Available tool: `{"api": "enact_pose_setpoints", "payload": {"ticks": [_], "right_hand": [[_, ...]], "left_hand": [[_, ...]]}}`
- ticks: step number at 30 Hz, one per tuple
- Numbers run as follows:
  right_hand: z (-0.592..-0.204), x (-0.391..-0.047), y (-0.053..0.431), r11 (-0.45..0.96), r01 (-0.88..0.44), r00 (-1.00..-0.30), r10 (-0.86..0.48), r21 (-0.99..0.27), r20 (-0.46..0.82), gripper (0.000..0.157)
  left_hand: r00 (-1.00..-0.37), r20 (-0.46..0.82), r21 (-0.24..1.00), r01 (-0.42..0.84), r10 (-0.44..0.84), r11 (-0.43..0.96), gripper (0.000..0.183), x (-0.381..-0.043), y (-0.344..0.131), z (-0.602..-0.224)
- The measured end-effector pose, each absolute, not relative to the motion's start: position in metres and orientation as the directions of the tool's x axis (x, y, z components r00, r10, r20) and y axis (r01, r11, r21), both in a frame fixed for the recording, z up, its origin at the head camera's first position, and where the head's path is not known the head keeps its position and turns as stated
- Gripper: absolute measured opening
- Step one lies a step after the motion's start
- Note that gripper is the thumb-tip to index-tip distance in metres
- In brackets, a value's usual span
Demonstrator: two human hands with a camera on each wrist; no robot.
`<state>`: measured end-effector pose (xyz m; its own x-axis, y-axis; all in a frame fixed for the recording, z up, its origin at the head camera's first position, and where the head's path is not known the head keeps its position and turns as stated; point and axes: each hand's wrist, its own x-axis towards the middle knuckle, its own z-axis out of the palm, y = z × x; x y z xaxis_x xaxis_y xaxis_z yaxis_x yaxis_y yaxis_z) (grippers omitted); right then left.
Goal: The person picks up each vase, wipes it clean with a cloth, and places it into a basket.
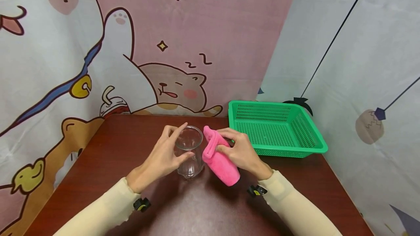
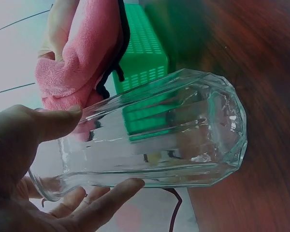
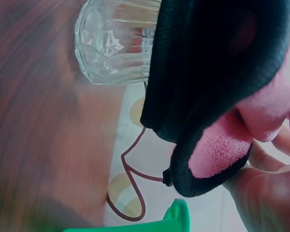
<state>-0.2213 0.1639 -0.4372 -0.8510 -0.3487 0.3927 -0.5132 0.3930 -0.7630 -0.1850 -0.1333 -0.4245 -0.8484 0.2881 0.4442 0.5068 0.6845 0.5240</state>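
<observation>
A clear glass vase [image 1: 191, 161] with a flared rim and faceted sides is upright in front of me. My left hand [image 1: 164, 152] curves round its neck, thumb on the near side and fingers on the far side. In the left wrist view the vase [image 2: 183, 125] lies between thumb and fingers. My right hand [image 1: 241, 150] grips a folded pink plush cloth [image 1: 223, 165] just right of the vase. Dark edging [image 3: 183, 101] on the cloth shows in the right wrist view and covers part of the vase there.
A green plastic basket [image 1: 279, 153] with perforated walls stands at the back right of the reddish-brown wooden table [image 1: 131, 137]. Cartoon-printed cloth [image 1: 229, 46] hangs behind the table and along its sides.
</observation>
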Motion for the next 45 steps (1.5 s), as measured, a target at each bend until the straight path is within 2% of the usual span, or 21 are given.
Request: {"api": "enact_pose_setpoints", "payload": {"ticks": [8,16,27,36,45], "right_hand": [[-0.437,-0.22,0.164,0.376,-0.51,-0.85,-0.358,-0.774,0.386,0.042],[-0.435,-0.22,0.166,0.36,-0.515,-0.844,-0.37,-0.778,0.388,0.043],[-0.434,-0.218,0.166,0.389,-0.504,-0.852,-0.371,-0.771,0.369,0.043],[-0.438,-0.218,0.166,0.408,-0.533,-0.837,-0.38,-0.742,0.393,0.042],[-0.438,-0.216,0.164,0.409,-0.534,-0.836,-0.387,-0.74,0.39,0.043]], "left_hand": [[-0.848,0.408,0.588,0.528,0.339,0.613,0.102,-0.185,-0.138,-0.424],[-0.817,0.425,0.568,0.576,0.39,0.588,0.095,-0.19,-0.145,-0.42],[-0.842,0.333,0.643,0.532,0.424,0.551,0.097,-0.194,-0.15,-0.413],[-0.819,0.273,0.674,0.537,0.506,0.506,0.098,-0.2,-0.153,-0.409],[-0.789,0.286,0.652,0.576,0.544,0.493,0.097,-0.201,-0.157,-0.41]]}}
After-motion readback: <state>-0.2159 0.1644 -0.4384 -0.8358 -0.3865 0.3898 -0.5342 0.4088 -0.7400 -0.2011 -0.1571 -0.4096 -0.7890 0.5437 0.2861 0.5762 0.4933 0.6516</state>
